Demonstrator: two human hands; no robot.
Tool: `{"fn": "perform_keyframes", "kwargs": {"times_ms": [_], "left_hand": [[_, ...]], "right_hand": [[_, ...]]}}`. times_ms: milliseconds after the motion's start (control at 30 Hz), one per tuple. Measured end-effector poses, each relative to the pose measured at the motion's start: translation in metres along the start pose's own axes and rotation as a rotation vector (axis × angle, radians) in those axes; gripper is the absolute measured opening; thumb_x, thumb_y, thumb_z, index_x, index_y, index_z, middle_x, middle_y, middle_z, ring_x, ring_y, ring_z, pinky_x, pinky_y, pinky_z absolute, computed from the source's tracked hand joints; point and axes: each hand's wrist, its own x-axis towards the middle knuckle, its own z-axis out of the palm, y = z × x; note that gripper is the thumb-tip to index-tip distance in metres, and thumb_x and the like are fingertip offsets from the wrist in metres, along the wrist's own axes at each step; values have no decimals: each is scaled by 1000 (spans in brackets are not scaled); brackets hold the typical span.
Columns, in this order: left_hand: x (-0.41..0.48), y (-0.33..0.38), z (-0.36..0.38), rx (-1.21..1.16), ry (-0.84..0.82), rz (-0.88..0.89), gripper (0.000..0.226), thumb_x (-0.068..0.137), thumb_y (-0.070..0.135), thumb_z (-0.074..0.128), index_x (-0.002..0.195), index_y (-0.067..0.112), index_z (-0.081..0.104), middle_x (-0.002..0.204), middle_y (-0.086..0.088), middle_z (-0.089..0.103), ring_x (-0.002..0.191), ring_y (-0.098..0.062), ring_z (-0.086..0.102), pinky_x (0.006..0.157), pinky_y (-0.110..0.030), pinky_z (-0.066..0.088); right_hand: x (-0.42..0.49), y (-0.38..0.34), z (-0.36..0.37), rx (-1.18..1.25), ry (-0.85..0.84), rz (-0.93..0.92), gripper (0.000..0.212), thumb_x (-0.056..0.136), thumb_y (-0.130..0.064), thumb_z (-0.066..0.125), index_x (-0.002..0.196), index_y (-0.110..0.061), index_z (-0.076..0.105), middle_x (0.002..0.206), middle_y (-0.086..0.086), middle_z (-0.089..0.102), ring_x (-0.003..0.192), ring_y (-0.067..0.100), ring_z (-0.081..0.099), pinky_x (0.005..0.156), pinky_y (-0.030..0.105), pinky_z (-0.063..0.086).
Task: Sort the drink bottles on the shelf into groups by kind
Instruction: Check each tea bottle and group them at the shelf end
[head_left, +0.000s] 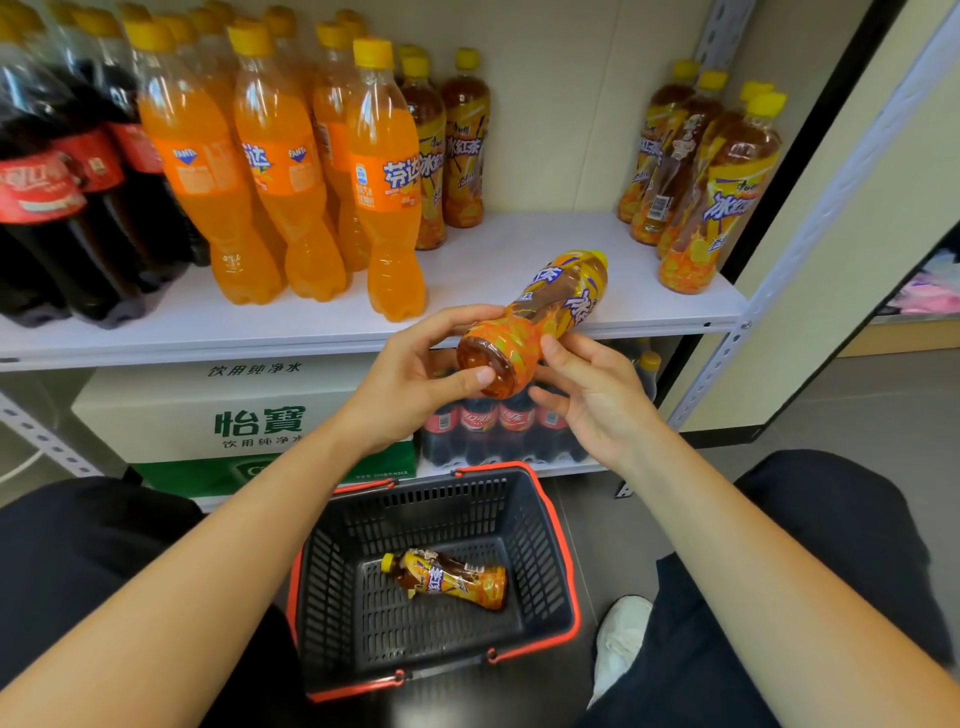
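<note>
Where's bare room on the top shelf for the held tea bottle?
Widest bare patch: white shelf board between the brown iced-tea bottles next to the orange soda bottles and the iced-tea cluster at the right end; the held yellow-labelled tea bottle hangs before it. A narrow strip runs along the front edge before the dark cola bottles. Left half is packed.

Orange soda bottles had yellow caps, dark cola bottles red labels, the brown tea bottle a yellow-orange wrap, the black basket a red rim.

A shop: stocked drink shelf (metal racking) above a shopping basket.
</note>
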Motion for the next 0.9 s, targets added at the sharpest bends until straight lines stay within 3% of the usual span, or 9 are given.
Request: {"fn": "perform_keyframes", "kwargs": {"times_ms": [67,167,300,400,533,600,667,800,900], "left_hand": [[0,3,-3,38,-4,14,46,89,6,72,131,24,64,133,2,64,114,-22,67,90,-41,60],[2,9,-6,121,-31,51,44,90,2,68,128,24,63,129,7,65,122,-17,61,93,-32,55],[0,13,-3,233,-74,39,51,87,-10,70,129,17,59,138,-6,60,123,-23,61,94,-33,54],[-4,21,1,161,-79,6,49,83,5,77,128,14,62,138,-7,62,121,-26,63,94,-36,57],[-2,28,13,102,49,14,16,91,11,68,107,12,71,107,-8,73,93,-16,67,83,-30,55],[-1,26,12,123,105,-20,2,95,10,68,94,9,69,88,-13,70,84,-21,65,78,-35,53],[0,24,8,93,161,-57,3,94,12,66,94,9,67,84,-13,70,83,-25,67,75,-35,55],[5,27,8,39,161,-39,40,88,20,75,125,14,62,122,-5,69,102,-28,70,82,-35,58],[5,28,9,-46,98,-4,60,88,11,72,143,21,49,132,5,67,112,-19,69,89,-31,56]], "right_hand": [[-1,-1,-1,-27,-6,-7,44,81,-27,73,122,-12,68,107,3,77,94,15,75,65,23,57],[0,-3,-1,19,-17,-20,42,80,-21,74,120,-11,67,106,2,77,93,13,74,68,22,58],[1,-2,-1,51,2,-31,42,79,-22,73,119,-11,67,107,2,76,93,12,73,68,21,57],[1,-5,-1,56,10,-25,43,81,-28,72,121,-13,67,114,4,75,97,15,72,71,24,59],[1,-8,0,104,-51,1,47,86,-34,66,123,-6,65,119,13,73,107,24,70,95,42,57],[1,-7,-1,23,-93,-18,42,87,-27,70,124,-7,64,114,10,73,104,24,71,84,37,62],[2,-4,-5,-94,-115,-66,41,82,-15,78,121,-12,65,108,5,75,99,21,72,74,30,59],[4,3,-9,-372,-110,-257,53,70,-5,85,118,-19,68,110,4,77,105,22,72,88,35,59],[5,10,-9,-536,-125,-345,56,71,0,89,118,-23,69,107,3,78,100,22,75,88,35,60]]}}
